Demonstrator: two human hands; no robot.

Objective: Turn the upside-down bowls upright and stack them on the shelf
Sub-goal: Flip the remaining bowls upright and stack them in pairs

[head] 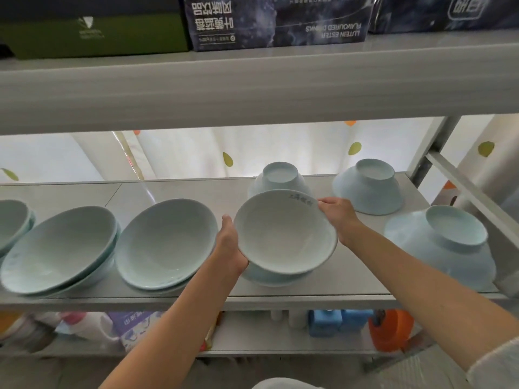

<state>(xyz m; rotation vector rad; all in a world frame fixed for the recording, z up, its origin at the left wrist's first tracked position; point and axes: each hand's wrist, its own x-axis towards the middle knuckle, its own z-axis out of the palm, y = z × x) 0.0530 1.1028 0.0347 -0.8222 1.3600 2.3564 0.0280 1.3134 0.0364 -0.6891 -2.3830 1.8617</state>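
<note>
Steel shelf [179,189] carried pale celadon bowls. Upright stacks [165,242] sat left; three upturned bowls [368,189] stood right and rear. Held bowl [285,231] was upright, tilted toward viewer, above another bowl [269,277]. Left hand [230,245] and right hand [338,213] had fingers closed on opposite rims.

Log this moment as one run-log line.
left hand: on held bowl | right hand: on its rim | bowl: mouth up, over another bowl | upside-down bowls: three visible on shelf

Leftmost bowl stack [12,223] cut off.
</note>
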